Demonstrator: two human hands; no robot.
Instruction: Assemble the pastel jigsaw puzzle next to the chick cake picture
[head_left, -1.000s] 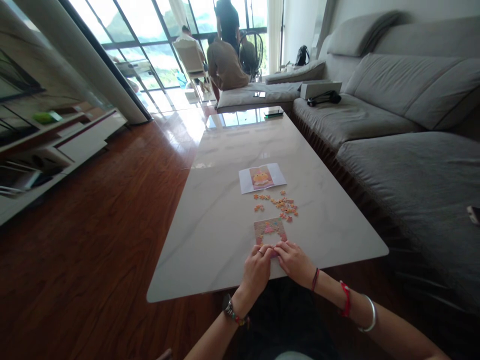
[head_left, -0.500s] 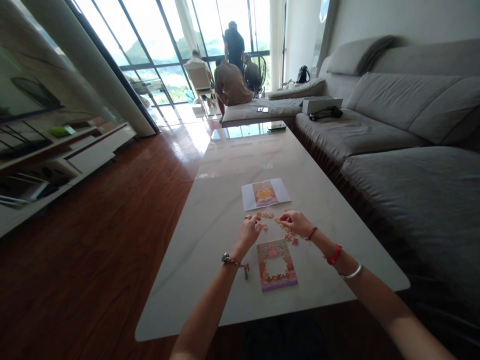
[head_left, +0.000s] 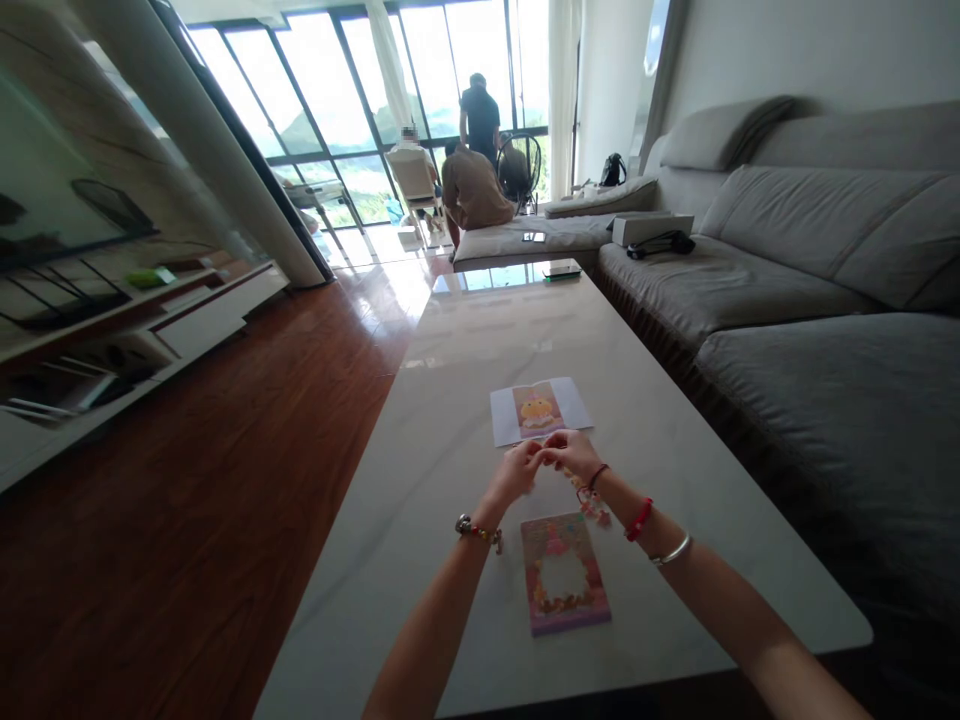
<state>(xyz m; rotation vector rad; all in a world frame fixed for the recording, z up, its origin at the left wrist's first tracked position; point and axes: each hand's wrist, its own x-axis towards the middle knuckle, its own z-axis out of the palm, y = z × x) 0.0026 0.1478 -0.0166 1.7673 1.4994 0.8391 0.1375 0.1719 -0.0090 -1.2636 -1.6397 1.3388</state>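
One pale table (head_left: 465, 340) carries it all. Nearest me lies the puzzle board (head_left: 564, 573); beyond it, the picture sheet (head_left: 540, 410). Between them my left hand (head_left: 516, 472) and right hand (head_left: 574, 452) meet fingertip to fingertip; whether they pinch a piece I cannot tell. Loose pieces (head_left: 594, 505) lie under my right wrist.

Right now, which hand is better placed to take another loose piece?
Probably the right hand: the loose pieces lie close by its wrist. The left hand is farther from them and would likely have to reach past the right.
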